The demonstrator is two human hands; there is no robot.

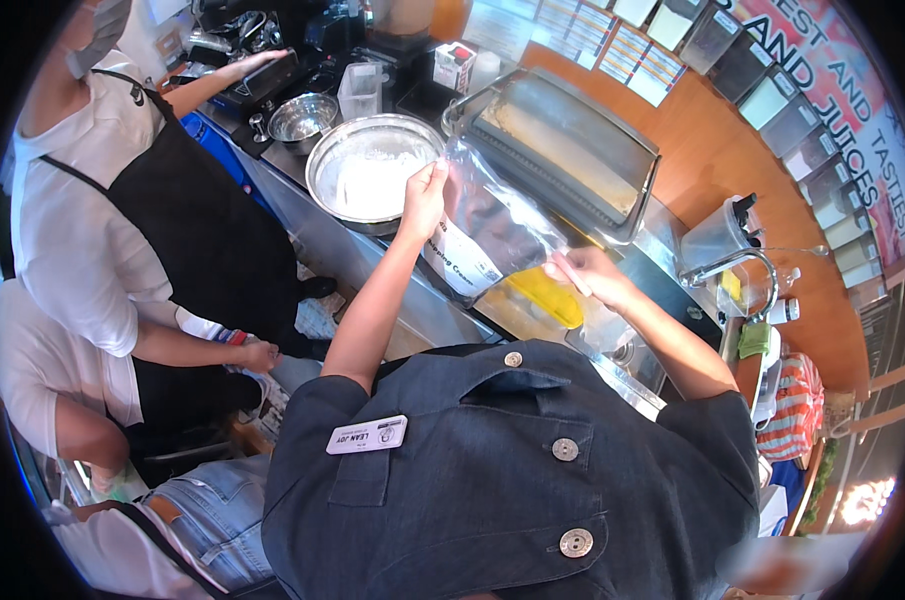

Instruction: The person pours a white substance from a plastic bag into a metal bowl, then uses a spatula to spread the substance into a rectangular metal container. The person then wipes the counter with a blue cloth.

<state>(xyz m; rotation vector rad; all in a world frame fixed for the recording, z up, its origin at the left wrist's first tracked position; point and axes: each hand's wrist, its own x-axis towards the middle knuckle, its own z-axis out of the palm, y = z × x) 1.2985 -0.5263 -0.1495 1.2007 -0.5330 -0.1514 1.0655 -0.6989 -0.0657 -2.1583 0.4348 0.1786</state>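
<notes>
A large clear plastic bag [512, 215] with a white printed panel is stretched between my two hands above the counter. My left hand [424, 200] pinches its left edge, close to the rim of a wide metal bowl [317, 200]. White powder [372, 175] lies in that bowl. On the other side, my right hand [592, 278] is closed on the bag's right edge. A flat yellow thing [550, 300] shows below the bag, partly hidden by it; its kind I cannot make out.
Behind the bag stands a long metal tray [627, 215]. A smaller metal bowl [302, 118] and a clear container [360, 90] are at the back left. A faucet [772, 285] and a lidded pitcher [717, 235] stand right. Co-workers, one in a black apron [207, 190], are close on my left.
</notes>
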